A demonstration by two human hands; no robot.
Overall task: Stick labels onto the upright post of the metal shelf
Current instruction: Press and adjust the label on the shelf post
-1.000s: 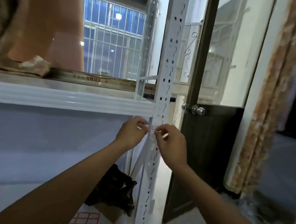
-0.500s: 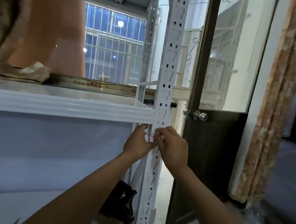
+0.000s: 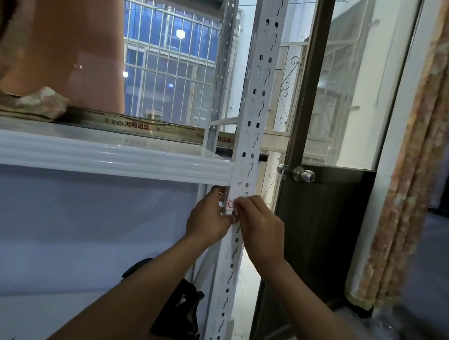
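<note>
The white perforated upright post point(image 3: 258, 96) of the metal shelf runs from top to bottom in the middle of the view. A small white label with a red border point(image 3: 231, 204) lies against the post just below the shelf beam point(image 3: 101, 155). My left hand point(image 3: 207, 217) reaches around the post's left side, its fingertips at the label's left edge. My right hand point(image 3: 257, 225) covers the label's right part and presses on it with the fingertips. Most of the label is hidden under my fingers.
A dark door point(image 3: 318, 233) with a round metal knob point(image 3: 303, 174) stands just right of the post. A patterned curtain point(image 3: 416, 161) hangs further right. On the shelf lie a printed long box point(image 3: 150, 127) and a cloth bundle point(image 3: 32, 102). A black bag point(image 3: 179, 316) sits on the floor.
Both hands moved in and up onto the post, bringing the label flat against it just below the beam. The camera tilted up; the label sheet on the floor has left the view.
</note>
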